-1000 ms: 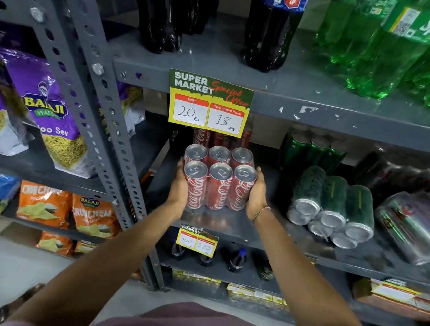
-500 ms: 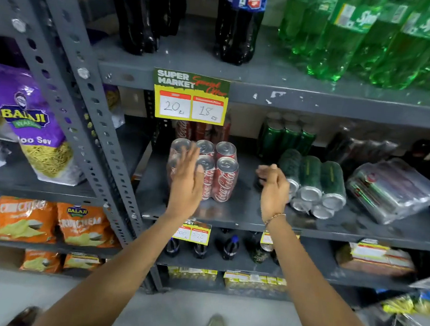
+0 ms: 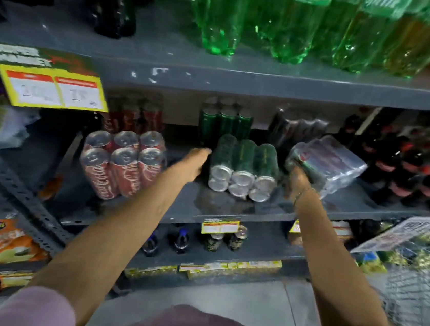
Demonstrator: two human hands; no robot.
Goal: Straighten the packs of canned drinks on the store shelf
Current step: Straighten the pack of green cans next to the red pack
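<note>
**Hands reach for a toppled pack of green cans on a shop shelf**

A grey metal shelf (image 3: 230, 210) holds three shrink-wrapped packs of slim drink cans in a row. The landmark is the green can pack (image 3: 243, 171) at the middle, which lies on its side with its round silver ends facing out. To its left, a red cola pack (image 3: 124, 164) stands upright and square to the shelf edge, so that one looks finished. To its right, a third pack in glossy clear film (image 3: 326, 166) lies tilted at an angle; it appears still to need straightening, as does the green pack.

The left hand (image 3: 192, 161) is open with fingers extended, its tips at the green pack's left side, holding nothing. The right hand (image 3: 297, 181) is between the green pack and the film-wrapped pack; motion blur hides whether it grips anything. Behind the green pack, more green cans (image 3: 225, 122) stand upright. The cans are smooth cylinders; the wrap looks thin and slippery.
</note>
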